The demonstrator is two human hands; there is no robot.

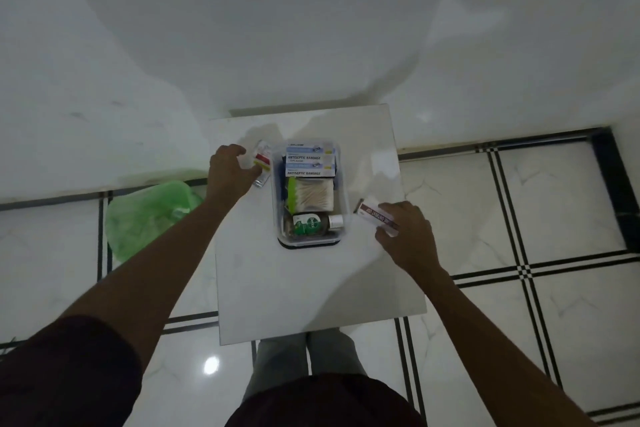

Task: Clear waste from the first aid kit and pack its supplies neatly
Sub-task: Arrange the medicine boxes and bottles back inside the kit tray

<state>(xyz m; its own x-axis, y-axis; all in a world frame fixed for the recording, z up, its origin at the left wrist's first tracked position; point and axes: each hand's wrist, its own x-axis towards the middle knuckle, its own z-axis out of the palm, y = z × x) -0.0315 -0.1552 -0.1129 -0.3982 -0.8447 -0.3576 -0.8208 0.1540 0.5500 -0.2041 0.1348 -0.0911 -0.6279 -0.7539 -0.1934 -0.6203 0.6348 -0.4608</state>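
A clear plastic first aid box (pixel 343 215) stands on a small white table (pixel 311 291). Inside lie antiseptic bandage boxes (pixel 310 159) at the far end, a pack of cotton swabs (pixel 313 198) in the middle, and a Dettol bottle (pixel 313 224) at the near end. Left of the box, my left hand (pixel 230 172) grips a small white packet with a red and yellow label (pixel 262 159). Right of the box, my right hand (pixel 407 232) holds a maroon and white ointment box (pixel 372 213) on the tabletop.
A green plastic bag (pixel 149 218) lies on the tiled floor left of the table. A white wall rises behind the table. My legs stand at the table's near edge.
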